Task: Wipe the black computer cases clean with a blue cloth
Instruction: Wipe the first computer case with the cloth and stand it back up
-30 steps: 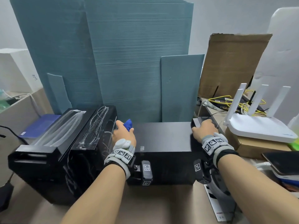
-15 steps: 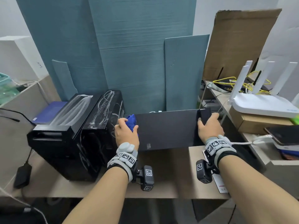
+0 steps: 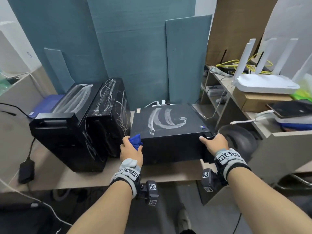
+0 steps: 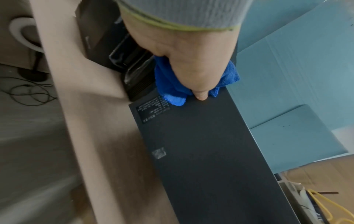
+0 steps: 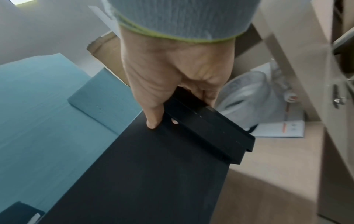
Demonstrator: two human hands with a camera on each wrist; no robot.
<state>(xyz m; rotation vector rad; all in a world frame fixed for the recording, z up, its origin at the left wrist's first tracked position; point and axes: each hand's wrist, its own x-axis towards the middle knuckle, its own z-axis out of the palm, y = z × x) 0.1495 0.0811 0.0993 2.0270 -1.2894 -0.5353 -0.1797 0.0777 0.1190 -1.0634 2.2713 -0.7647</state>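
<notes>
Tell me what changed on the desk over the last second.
The flat black case was tipped from standing on its side to lying flat, so its dusty, streaked broad face now points up. Both hands kept their hold: the left hand with the blue cloth at its left corner, the right hand at its right. The two dusty towers stayed put.

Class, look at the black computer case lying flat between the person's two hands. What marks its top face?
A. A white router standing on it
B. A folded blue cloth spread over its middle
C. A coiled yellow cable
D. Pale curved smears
D: the head view shows pale curved smears across the top of the flat black computer case, while the blue cloth is bunched in the left hand at its near-left corner.
</notes>
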